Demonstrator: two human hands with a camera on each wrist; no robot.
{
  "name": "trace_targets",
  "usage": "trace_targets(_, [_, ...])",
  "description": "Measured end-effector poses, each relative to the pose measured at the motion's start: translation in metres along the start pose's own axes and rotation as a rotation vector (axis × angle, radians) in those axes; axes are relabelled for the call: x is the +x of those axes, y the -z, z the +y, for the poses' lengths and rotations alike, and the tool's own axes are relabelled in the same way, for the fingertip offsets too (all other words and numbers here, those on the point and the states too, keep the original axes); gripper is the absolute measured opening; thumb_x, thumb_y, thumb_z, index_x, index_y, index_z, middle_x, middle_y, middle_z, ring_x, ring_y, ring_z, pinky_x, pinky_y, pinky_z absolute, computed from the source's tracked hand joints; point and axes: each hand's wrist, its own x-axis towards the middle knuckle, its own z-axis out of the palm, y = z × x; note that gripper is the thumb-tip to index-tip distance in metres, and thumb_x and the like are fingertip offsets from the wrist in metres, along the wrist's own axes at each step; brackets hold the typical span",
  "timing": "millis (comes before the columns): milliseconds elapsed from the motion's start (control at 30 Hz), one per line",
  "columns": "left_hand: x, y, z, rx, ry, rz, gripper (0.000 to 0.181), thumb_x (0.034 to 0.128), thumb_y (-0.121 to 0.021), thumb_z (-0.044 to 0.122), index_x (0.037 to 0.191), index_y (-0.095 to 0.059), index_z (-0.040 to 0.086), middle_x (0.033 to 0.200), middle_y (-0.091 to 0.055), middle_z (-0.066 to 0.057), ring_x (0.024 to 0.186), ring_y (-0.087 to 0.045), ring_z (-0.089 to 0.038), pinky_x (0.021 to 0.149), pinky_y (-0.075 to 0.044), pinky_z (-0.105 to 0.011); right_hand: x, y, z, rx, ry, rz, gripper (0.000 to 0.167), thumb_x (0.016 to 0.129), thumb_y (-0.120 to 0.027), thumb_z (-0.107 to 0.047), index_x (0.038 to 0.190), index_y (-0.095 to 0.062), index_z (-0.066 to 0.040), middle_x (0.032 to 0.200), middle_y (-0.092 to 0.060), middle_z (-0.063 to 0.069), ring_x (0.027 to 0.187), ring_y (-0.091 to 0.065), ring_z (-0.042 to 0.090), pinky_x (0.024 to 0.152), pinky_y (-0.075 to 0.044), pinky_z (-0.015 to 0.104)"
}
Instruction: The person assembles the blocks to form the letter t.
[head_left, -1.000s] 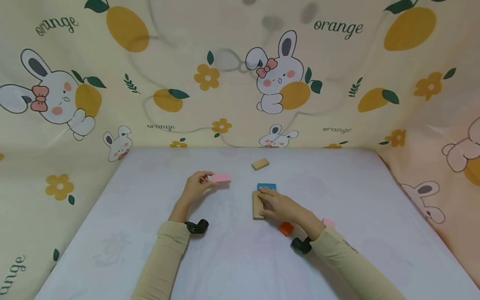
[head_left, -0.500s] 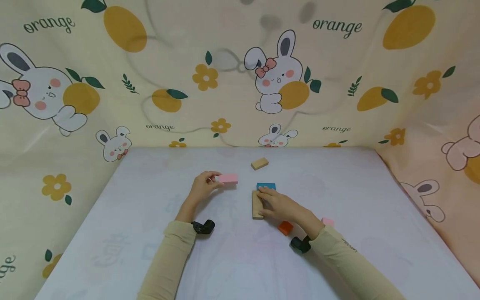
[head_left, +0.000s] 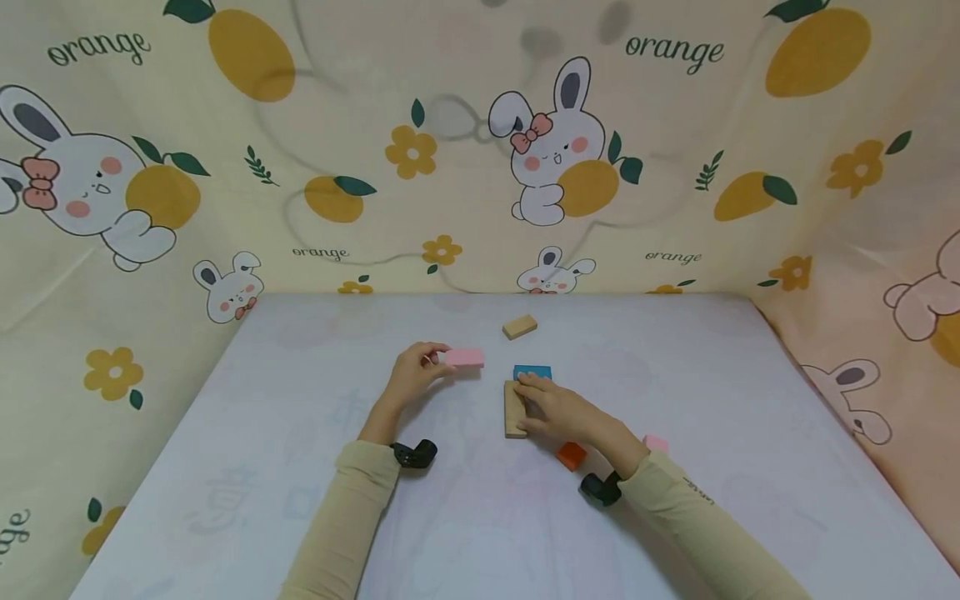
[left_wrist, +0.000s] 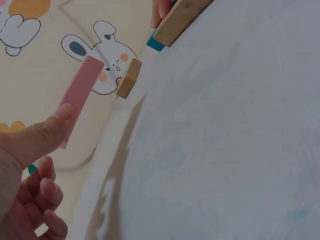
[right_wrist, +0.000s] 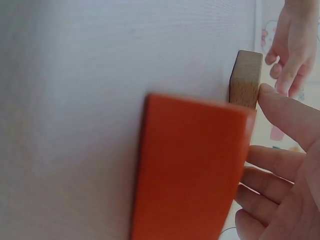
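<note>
My left hand (head_left: 415, 372) pinches a pink block (head_left: 465, 358) near one end, between thumb and fingers. In the left wrist view, this pink block (left_wrist: 82, 92) stands out past the thumb, raised off the table, while the other fingers curl loosely. My right hand (head_left: 562, 408) rests against a plain wooden block (head_left: 513, 412) lying lengthwise. Its thumb touches that wooden block (right_wrist: 247, 75) in the right wrist view; its fingertips reach to where a blue block (head_left: 532, 372) lies at the wooden block's far end. An orange block (head_left: 572, 456) lies below the right hand.
A second wooden block (head_left: 520, 327) lies toward the table's back edge. Another pink block (head_left: 656, 444) sits beside the right forearm, partly hidden. The white table (head_left: 465, 517) meets a printed cloth backdrop (head_left: 360, 125) behind and at both sides.
My left hand has moved right with the pink block, closer to the blue and wooden blocks. My right hand has stayed in place.
</note>
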Motion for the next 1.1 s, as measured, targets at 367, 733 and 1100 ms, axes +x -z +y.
trace_targets(367, [0.000, -0.007, 0.003, 0.001, -0.004, -0.010, 0.034, 0.0775, -0.078, 0.011, 0.109, -0.070, 0.000, 0.082, -0.056, -0.012, 0.072, -0.045, -0.011, 0.064, -0.035, -0.017, 0.000, -0.001, 0.001, -0.017, -0.008, 0.000, 0.063, 0.093, -0.062, -0.034, 0.143, -0.043, 0.000, 0.155, -0.035, 0.021, 0.144, -0.034, 0.039, 0.112, -0.039, 0.053])
trace_targets(733, [0.002, -0.013, 0.007, -0.008, 0.003, -0.030, 0.035, 0.0776, -0.079, 0.011, 0.109, -0.070, 0.001, 0.082, -0.055, -0.012, 0.073, -0.046, -0.013, 0.065, -0.036, -0.018, 0.001, -0.003, 0.003, -0.023, -0.003, 0.003, 0.064, 0.093, -0.062, -0.034, 0.143, -0.043, 0.001, 0.154, -0.036, 0.022, 0.143, -0.035, 0.040, 0.112, -0.039, 0.052])
trace_targets(1100, [0.004, -0.019, 0.010, -0.018, -0.011, -0.041, 0.035, 0.0776, -0.079, 0.010, 0.110, -0.070, 0.000, 0.082, -0.057, -0.012, 0.072, -0.046, -0.012, 0.065, -0.036, -0.017, 0.002, -0.002, 0.003, -0.016, -0.006, -0.003, 0.064, 0.094, -0.062, -0.034, 0.143, -0.043, 0.000, 0.155, -0.035, 0.021, 0.144, -0.034, 0.039, 0.113, -0.038, 0.052])
